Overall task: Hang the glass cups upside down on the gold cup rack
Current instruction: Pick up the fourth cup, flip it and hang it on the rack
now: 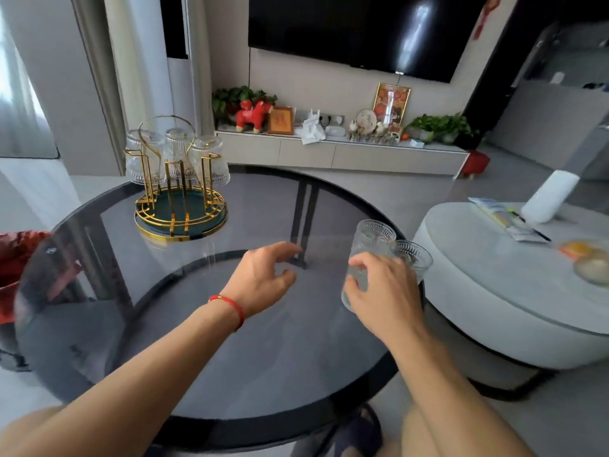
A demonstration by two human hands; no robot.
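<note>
Bare forearms, no sleeves; thin red string bracelet (230, 306) on left wrist.

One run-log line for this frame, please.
right hand grip on cup | left hand open, empty | rack: three cups hung

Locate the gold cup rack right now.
Head view: gold cup rack stands on the far-left part of the round glass table, three upturned glasses on it, beyond the left hand.

Rack (179, 196), far left: gold wire on dark teal base tray. Three inverted cups (211, 161) on it: clear glass, vertical ribbing. Two cups (370, 240) near right: clear, embossed band under rim. Table (230, 324): smoky grey glass, black rim. Left wrist: red string (230, 306). Right side table (494, 291): pale grey-white.
</note>
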